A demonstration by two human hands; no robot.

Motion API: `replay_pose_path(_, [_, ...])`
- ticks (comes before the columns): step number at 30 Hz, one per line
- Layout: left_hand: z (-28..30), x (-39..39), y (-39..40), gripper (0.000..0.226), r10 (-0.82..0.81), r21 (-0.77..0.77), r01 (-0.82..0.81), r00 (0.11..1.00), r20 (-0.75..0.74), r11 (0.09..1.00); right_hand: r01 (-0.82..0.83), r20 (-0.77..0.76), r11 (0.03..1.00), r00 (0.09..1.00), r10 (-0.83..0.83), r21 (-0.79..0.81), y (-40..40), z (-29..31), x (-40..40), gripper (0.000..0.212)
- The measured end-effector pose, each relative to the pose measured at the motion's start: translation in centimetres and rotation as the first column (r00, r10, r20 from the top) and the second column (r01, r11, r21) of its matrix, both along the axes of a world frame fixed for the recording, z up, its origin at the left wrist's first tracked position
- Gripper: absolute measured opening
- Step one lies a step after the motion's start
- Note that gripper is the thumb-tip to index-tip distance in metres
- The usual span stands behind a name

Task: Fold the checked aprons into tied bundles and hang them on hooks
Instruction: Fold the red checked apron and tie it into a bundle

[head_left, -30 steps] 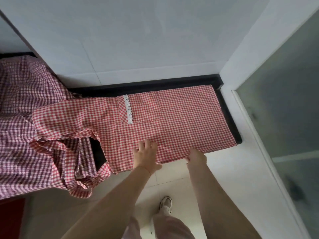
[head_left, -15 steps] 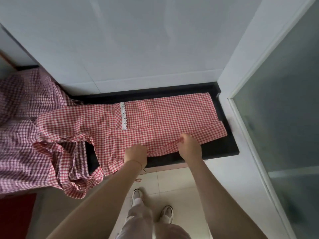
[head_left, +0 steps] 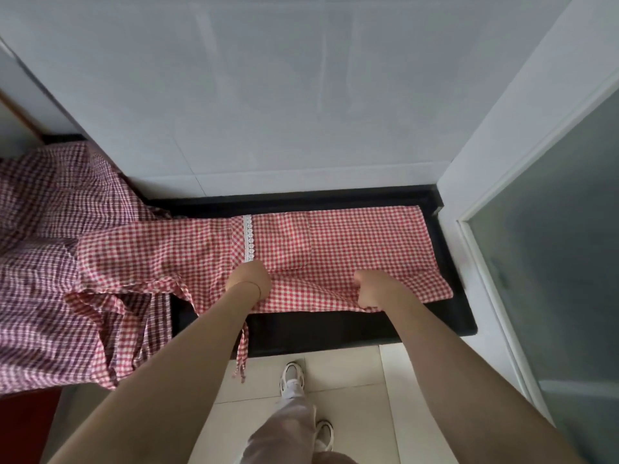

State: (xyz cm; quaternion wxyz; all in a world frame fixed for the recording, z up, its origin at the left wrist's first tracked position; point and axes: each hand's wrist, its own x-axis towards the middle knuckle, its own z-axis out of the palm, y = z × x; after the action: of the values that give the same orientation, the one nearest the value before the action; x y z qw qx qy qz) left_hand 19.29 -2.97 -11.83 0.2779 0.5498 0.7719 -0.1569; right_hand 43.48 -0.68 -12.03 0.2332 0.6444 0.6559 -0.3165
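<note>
The apron's (head_left: 335, 249) near edge, hanging off the counter (head_left: 335, 333) a second ago, has been lifted and carried back over the cloth. It is pinched in the left hand (head_left: 248, 280) and right hand (head_left: 371, 289), both grips closed on it. The lengthwise fold is judged half made; tying and hanging remain.

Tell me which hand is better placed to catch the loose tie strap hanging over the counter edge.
Probably the left hand: the tie strap hangs almost directly below it. The right hand grips the red checked apron further along its near edge.
</note>
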Motion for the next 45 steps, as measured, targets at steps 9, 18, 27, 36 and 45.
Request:
replay_pose_path(9, [-1.5,-1.1,0.5,0.035,-0.114,-0.088,0.101,0.981,-0.158,0.991,-0.309,0.226,0.949,0.93,0.289,0.061,1.5,-0.8,-0.3,0.038])
replay_pose_path(18, [-0.4,-3.8,6.2,0.029,-0.095,-0.063,0.092,0.994,-0.051,0.994,-0.034,0.019,0.96,0.999,0.03,0.277,7.8,-0.7,0.0,0.016])
replay_pose_path(27, [-1.9,-5.4,9.7,0.033,-0.073,0.196,0.099,0.988,-0.134,0.976,-0.178,0.111,0.9,0.983,0.145,0.398,12.4,-1.8,-0.8,0.025])
replay_pose_path(36, [-0.5,-4.9,11.5,0.023,-0.275,-0.294,0.244,0.959,-0.069,0.924,-0.178,0.089,0.97,0.982,0.165,0.167,14.3,-1.2,-2.1,0.04])
replay_pose_path(45, [-1.7,-5.5,9.7,0.031,-0.087,0.046,0.091,0.992,-0.091,0.995,-0.191,0.098,0.947,0.98,0.171,0.259,14.3,-1.6,-1.3,0.04])
